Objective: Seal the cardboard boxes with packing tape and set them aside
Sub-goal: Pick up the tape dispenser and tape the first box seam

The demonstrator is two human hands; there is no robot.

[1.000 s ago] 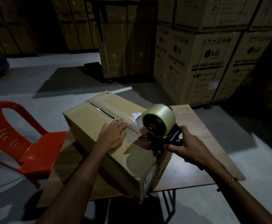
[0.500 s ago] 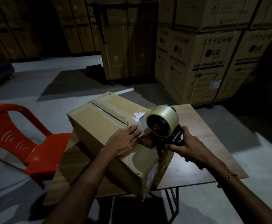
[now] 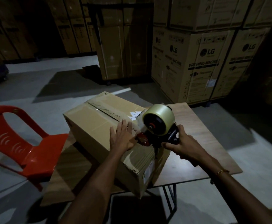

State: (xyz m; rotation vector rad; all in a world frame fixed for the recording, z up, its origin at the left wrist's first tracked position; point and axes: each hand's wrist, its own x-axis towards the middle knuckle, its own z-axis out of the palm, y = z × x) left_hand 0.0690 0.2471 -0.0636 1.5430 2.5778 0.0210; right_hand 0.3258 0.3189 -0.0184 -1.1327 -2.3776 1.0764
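Cardboard box (image 3: 99, 126) sits skewed on the wooden surface (image 3: 196, 151), its near corner jutting past the edge toward the person. Its top seam is untaped along the far stretch. On the box's near end, the tape dispenser (image 3: 158, 125) presses down at the seam, the right hand (image 3: 180, 143) curled tight around its handle. Just left of the dispenser, the left hand (image 3: 122, 136) lies flat, fingers straight, pinning the flaps. Taping looks barely begun; the next move likely calls for running the dispenser along the seam toward the box's far end. Left of the box stands a red plastic chair (image 3: 26, 143); beyond it, stacked appliance cartons (image 3: 205, 62).
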